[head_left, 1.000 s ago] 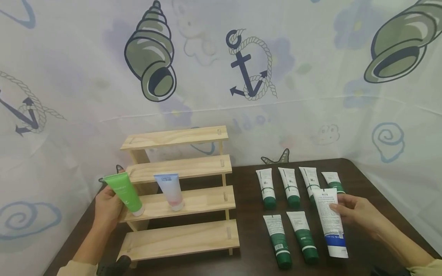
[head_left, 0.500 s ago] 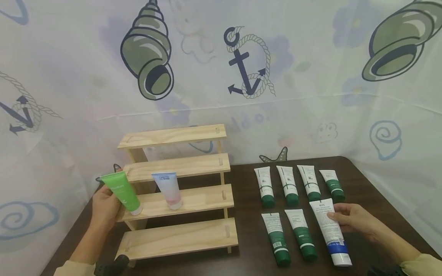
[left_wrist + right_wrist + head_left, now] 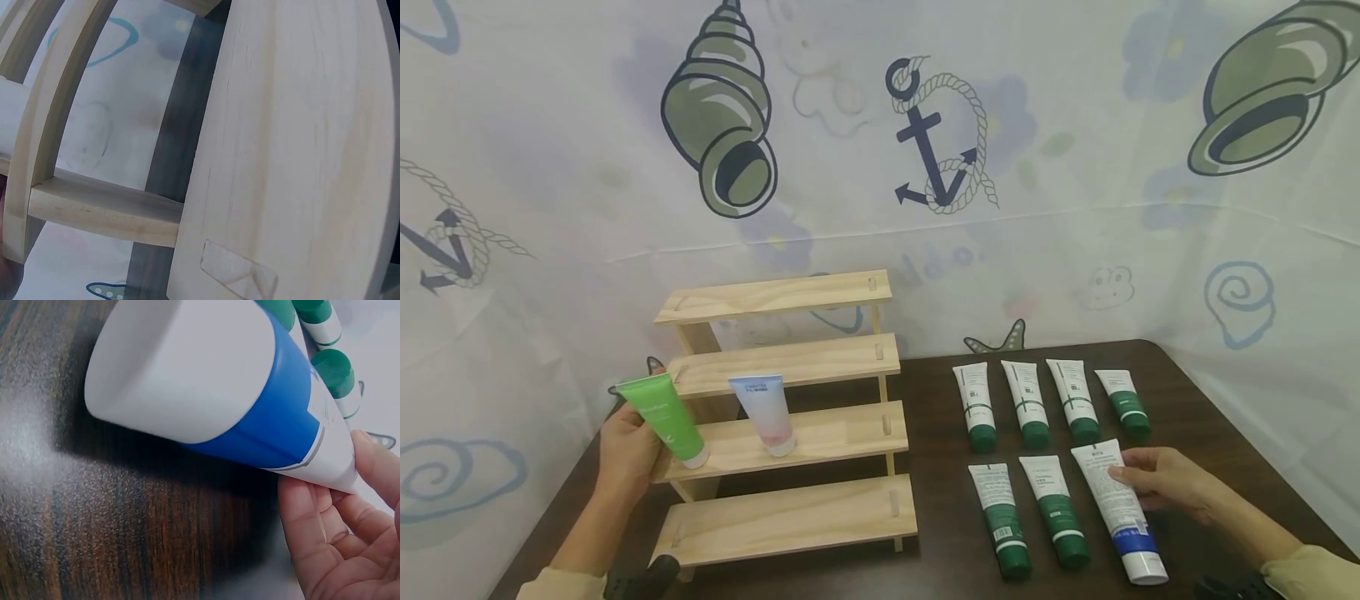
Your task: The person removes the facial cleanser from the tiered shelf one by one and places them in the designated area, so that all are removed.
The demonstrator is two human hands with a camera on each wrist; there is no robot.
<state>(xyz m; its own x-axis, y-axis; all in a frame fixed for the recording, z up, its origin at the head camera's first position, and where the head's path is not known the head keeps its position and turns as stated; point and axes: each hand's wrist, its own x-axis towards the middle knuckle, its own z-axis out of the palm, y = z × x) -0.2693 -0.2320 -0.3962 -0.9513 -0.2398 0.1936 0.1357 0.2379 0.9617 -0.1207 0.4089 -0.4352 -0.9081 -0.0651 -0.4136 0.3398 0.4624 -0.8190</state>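
Observation:
My right hand (image 3: pixel 1172 483) pinches a white tube with a blue band (image 3: pixel 1123 517), thumb over its edge and fingers under it. In the right wrist view its broad white cap (image 3: pixel 181 369) points away from my fingers; whether it touches the table is unclear. My left hand (image 3: pixel 625 446) is at the left side of the stepped wooden rack (image 3: pixel 790 521), behind a green tube (image 3: pixel 666 417) standing on a middle shelf. The tube hides most of my left fingers, so their curl does not show. A pale blue and pink tube (image 3: pixel 766 417) stands on the same shelf.
Two green-and-white tubes (image 3: pixel 1055 508) lie left of the white tube. Several more, such as one white tube with a green cap (image 3: pixel 976 404), lie in a row farther back. The dark table (image 3: pixel 936 467) ends at a patterned cloth (image 3: pixel 1067 275).
My right hand has lowered the white and blue tube and drawn it slightly towards me beside the two green-and-white ones. The left hand stays put by the rack.

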